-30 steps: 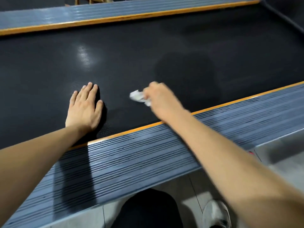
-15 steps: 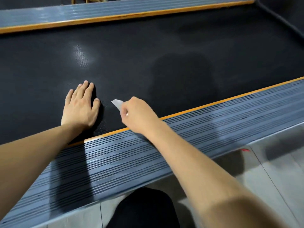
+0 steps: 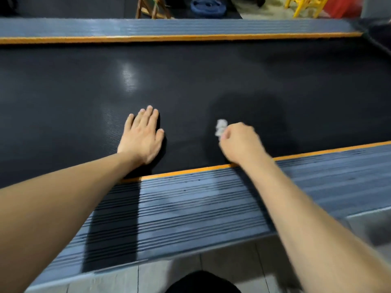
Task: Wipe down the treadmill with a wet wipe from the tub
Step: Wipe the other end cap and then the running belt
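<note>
Two hands on the treadmill belt [image 3: 211, 77].
Right hand [image 3: 239, 142] clutches the crumpled wipe [image 3: 221, 127], which pokes out leftward toward the left hand [image 3: 142, 134], pressed flat nearby.

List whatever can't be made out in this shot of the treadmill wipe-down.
- Wet wipe, head view: mostly hidden inside the right hand, and blurred.
- Belt under the flat left hand: covered by the palm.
- The tub: nowhere in the frame.
- Yellow stool and blue object: cut off by the top edge.
- Belt ends: run off both sides.
</note>
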`<action>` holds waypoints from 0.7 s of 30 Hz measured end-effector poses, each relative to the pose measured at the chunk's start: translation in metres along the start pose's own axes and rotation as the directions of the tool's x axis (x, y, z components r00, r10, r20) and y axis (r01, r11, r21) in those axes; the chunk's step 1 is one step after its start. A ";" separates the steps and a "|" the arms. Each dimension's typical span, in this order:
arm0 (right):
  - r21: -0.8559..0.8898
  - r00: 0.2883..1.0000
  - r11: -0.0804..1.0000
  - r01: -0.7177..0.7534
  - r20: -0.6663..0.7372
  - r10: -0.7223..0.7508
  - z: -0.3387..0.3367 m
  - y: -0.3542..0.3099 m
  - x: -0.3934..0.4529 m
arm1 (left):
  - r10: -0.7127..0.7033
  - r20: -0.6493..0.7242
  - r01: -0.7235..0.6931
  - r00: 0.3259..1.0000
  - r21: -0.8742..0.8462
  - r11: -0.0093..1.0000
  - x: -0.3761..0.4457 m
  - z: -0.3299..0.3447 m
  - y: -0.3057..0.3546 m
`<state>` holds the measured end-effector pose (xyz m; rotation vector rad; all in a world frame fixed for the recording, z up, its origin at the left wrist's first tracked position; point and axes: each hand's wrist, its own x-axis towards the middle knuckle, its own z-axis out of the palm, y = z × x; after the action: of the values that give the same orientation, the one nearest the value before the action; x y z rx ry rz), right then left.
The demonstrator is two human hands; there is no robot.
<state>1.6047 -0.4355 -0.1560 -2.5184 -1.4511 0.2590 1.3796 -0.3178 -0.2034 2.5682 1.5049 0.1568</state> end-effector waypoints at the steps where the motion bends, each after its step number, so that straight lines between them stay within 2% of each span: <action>1: 0.049 0.994 0.993 0.107 0.019 -0.108 0.010 -0.030 -0.009 | 0.013 0.028 -0.013 1.000 -0.007 1.000 0.002 -0.003 -0.002; 4: 0.228 0.916 0.908 0.352 0.115 -0.384 0.031 -0.092 -0.039 | 0.067 0.095 -0.063 0.993 -0.049 0.997 -0.008 -0.014 -0.020; 7: 0.259 0.797 0.804 0.535 0.159 -0.582 0.027 -0.088 -0.034 | -0.001 0.080 -0.001 0.997 0.021 1.000 -0.036 -0.016 -0.041; 12: -0.037 0.639 0.639 0.768 0.108 -0.762 0.011 -0.034 0.023 | -0.049 0.138 0.036 0.989 0.093 0.995 -0.041 -0.010 -0.039; 14: -0.116 0.644 0.638 0.762 0.024 -0.765 0.018 -0.019 0.054 | -0.039 0.132 0.027 0.991 0.094 0.995 -0.040 -0.009 -0.040; 16: -0.079 0.723 0.727 0.682 -0.073 -0.687 0.026 -0.020 0.080 | -0.051 0.114 0.042 0.992 0.085 0.996 -0.044 -0.008 -0.041; 18: -0.017 0.751 0.758 0.652 -0.126 -0.649 0.033 -0.036 0.102 | -0.061 0.083 0.053 0.995 0.094 0.994 -0.044 -0.008 -0.040; 20: 0.006 0.683 0.691 0.723 -0.158 -0.713 0.039 -0.067 0.122 | -0.057 0.056 0.051 0.997 0.096 0.994 -0.044 -0.006 -0.039; 21: -0.006 0.617 0.628 0.778 -0.180 -0.766 0.041 -0.085 0.135 | -0.057 0.040 0.053 0.998 0.090 0.995 -0.044 -0.005 -0.039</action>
<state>1.5903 -0.2731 -0.1776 -1.5615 -2.2237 -0.0610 1.3235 -0.3372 -0.2066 2.5769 1.5998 0.0282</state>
